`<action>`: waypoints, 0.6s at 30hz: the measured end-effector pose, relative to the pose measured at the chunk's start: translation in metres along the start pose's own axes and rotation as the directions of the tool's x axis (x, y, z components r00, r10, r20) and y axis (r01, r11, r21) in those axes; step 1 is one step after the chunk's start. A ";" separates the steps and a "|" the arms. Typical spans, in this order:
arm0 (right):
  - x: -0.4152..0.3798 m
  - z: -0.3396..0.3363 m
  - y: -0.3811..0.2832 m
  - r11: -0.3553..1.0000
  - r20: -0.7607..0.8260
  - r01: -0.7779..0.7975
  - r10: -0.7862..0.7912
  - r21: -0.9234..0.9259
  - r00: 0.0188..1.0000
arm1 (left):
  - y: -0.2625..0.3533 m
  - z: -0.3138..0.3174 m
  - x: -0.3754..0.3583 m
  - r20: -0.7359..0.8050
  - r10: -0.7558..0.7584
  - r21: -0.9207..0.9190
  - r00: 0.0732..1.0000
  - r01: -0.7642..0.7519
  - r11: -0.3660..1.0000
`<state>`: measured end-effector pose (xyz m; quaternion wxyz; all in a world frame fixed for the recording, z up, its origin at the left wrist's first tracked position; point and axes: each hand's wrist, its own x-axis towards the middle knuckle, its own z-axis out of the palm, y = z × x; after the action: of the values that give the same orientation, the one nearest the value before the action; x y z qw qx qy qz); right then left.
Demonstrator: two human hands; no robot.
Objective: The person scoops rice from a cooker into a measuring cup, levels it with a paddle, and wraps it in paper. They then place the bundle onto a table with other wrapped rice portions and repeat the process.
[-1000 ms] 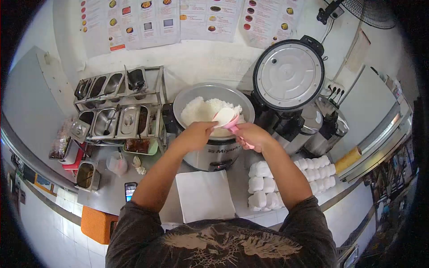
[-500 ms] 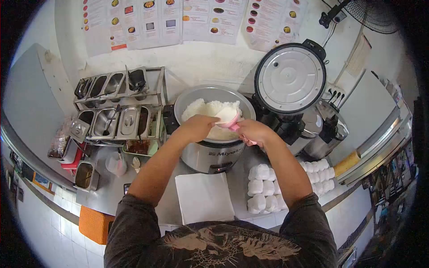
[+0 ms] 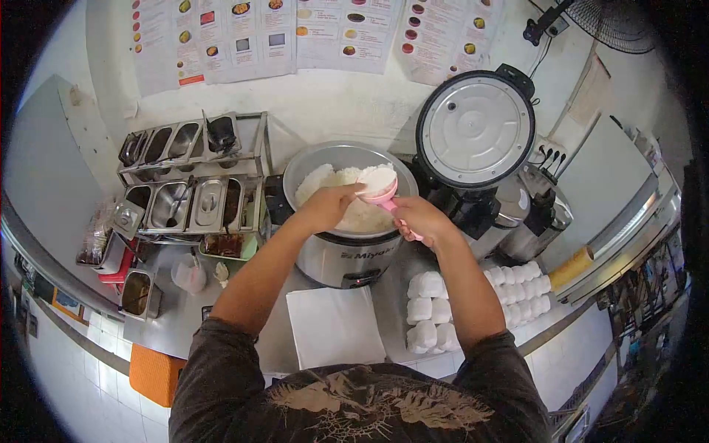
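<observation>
Over the open rice cooker (image 3: 336, 258), my right hand (image 3: 417, 219) grips the handle of a pink scoop (image 3: 389, 204). White rice (image 3: 378, 178) fills the scoop's bowl. My left hand (image 3: 329, 209) is at the scoop's left rim, its fingers together against the bowl; whether they pinch anything is too small to tell. More rice (image 3: 325, 179) lies in the cooker below and behind the scoop. A stack of white paper (image 3: 336, 328) lies on the counter in front of the cooker.
Wrapped white bundles (image 3: 422, 308) stand in rows at the right. The cooker's round lid (image 3: 476, 129) is raised behind. Metal food trays (image 3: 171, 204) on a rack, a plastic cup (image 3: 189, 276) and a metal container (image 3: 138, 294) are at the left.
The scoop has risen slightly and its bowl now faces up with a rounded heap of rice. My left hand has stayed beside it. The whole view has shifted a little.
</observation>
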<state>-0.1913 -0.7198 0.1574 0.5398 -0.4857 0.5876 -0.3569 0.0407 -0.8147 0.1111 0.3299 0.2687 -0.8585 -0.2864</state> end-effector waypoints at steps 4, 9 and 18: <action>-0.007 -0.008 -0.001 0.999 -0.020 -0.043 0.043 0.001 0.999 | 0.012 0.000 0.001 -0.165 -0.092 0.070 0.982 0.105 0.992; -0.012 -0.002 -0.001 0.999 -0.031 -0.028 0.027 -0.045 0.999 | 0.008 0.004 -0.006 -0.036 0.055 0.104 0.998 -0.051 0.993; -0.026 0.004 -0.008 0.976 -0.024 0.044 -0.051 -0.212 0.998 | 0.002 0.003 0.022 -0.093 -0.146 0.346 0.985 0.169 0.923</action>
<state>-0.1869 -0.6966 0.1714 0.4679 -0.5489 0.6183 -0.3124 0.0241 -0.8266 0.1202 0.2802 0.4008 -0.8603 -0.1443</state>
